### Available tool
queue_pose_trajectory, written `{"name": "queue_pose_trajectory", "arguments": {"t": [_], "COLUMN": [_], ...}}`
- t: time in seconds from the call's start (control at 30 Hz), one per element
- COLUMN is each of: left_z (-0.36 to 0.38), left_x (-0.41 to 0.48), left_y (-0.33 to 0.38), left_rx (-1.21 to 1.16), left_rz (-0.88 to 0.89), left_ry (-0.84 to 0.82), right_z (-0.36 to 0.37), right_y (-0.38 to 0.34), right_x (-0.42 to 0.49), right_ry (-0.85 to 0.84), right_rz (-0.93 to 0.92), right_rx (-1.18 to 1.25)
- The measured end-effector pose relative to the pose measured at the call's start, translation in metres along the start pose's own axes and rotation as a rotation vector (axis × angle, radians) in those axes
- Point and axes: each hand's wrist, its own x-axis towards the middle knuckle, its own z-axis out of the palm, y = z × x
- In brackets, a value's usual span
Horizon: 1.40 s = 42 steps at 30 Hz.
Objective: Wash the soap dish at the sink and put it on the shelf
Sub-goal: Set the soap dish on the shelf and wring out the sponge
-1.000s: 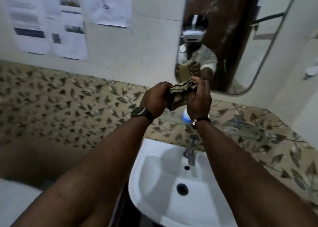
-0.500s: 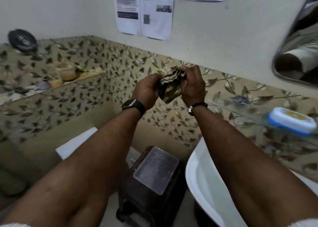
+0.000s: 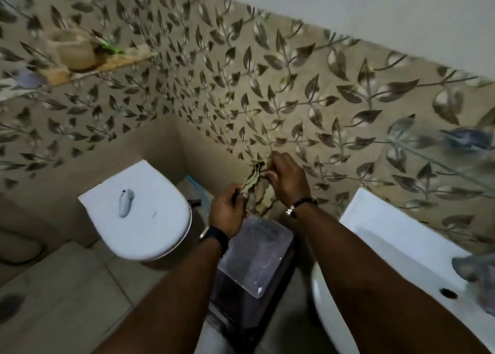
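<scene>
Both my hands hold a crumpled, brown striped cloth (image 3: 258,190) in front of the leaf-patterned wall. My left hand (image 3: 227,209) pinches its lower edge. My right hand (image 3: 288,182) grips its upper part. The cloth hangs above a dark bin. The white sink (image 3: 388,235) is at the lower right, beside my right forearm. The soap dish is out of view. A glass shelf (image 3: 442,163) runs along the wall above the sink, with a blurred bluish object (image 3: 466,139) on it.
A dark bin with a translucent lid (image 3: 257,257) stands on the floor under my hands. A white toilet with its lid down (image 3: 139,209) is to the left. A wooden wall shelf (image 3: 107,64) at the upper left carries a tan bowl (image 3: 76,49).
The view has swung left and down from the sink and mirror to the bin and toilet. My hands have dropped lower with the cloth and pulled it slightly apart.
</scene>
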Motion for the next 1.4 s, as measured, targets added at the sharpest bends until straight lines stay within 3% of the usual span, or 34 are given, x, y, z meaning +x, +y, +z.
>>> {"name": "queue_pose_trajectory", "arguments": {"t": [0.33, 0.57, 0.7, 0.8, 0.93, 1.03, 1.13, 1.3, 1.4], "left_z": [0.076, 0.098, 0.104, 0.108, 0.11, 0.112, 0.118, 0.128, 0.132], "left_x": [-0.011, -0.006, -0.009, -0.012, -0.019, -0.019, -0.018, -0.02, -0.022], "left_y": [-0.191, -0.233, -0.24, -0.236, -0.226, -0.226, -0.232, -0.249, -0.257], "left_rx": [-0.036, 0.109, 0.144, 0.213, 0.297, 0.471, 0.634, 0.781, 0.768], "left_rz": [-0.442, -0.52, -0.475, -0.386, -0.222, -0.008, 0.1, 0.11, 0.016], "left_ry": [-0.059, -0.13, -0.163, -0.14, -0.142, -0.221, -0.427, -0.606, -0.656], "right_z": [0.168, 0.23, 0.248, 0.254, 0.248, 0.246, 0.249, 0.262, 0.272], "right_y": [0.108, 0.145, 0.159, 0.157, 0.15, 0.154, 0.156, 0.161, 0.171], "right_x": [-0.043, -0.059, -0.068, -0.073, -0.085, -0.097, -0.111, -0.129, -0.141], "right_ry": [-0.495, -0.586, -0.659, -0.546, -0.476, -0.556, -0.67, -0.746, -0.843], "right_rz": [-0.059, 0.014, 0.072, 0.264, 0.336, 0.213, 0.086, 0.141, 0.205], "right_rx": [-0.255, -0.28, -0.347, -0.319, -0.311, -0.392, -0.435, -0.407, -0.414]}}
